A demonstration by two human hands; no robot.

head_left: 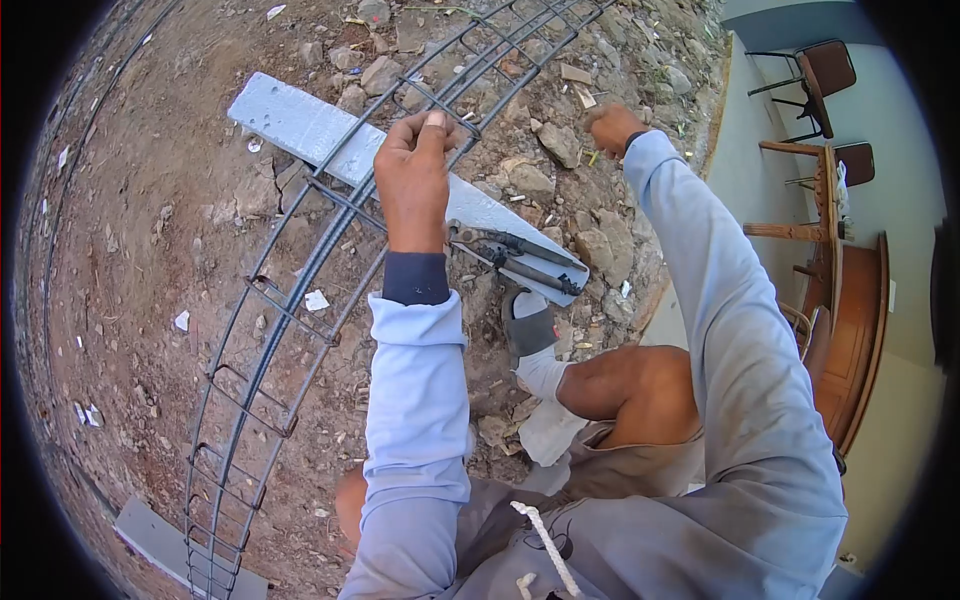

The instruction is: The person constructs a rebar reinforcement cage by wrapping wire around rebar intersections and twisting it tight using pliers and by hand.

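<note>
A long rebar cage [262, 345] of thin bars and square ties runs from the lower left to the top, resting across a grey-white board [300, 122]. My left hand [415, 175] is closed at the cage over the board, thumb pressed against the fingers; what it pinches is too small to make out. Pliers [525, 262] with dark handles lie on the board's right end, below and right of that hand. Off to the right, away from the cage, my right hand [610, 130] is held above the stony ground with its fingers curled; their tips are hidden.
Rocks [560, 145] and rubble lie around the board. My foot in a dark sandal [532, 330] is near the pliers. Another board [165, 545] lies at the lower left. Chairs [825, 80] and wooden furniture [860, 340] stand along the right side.
</note>
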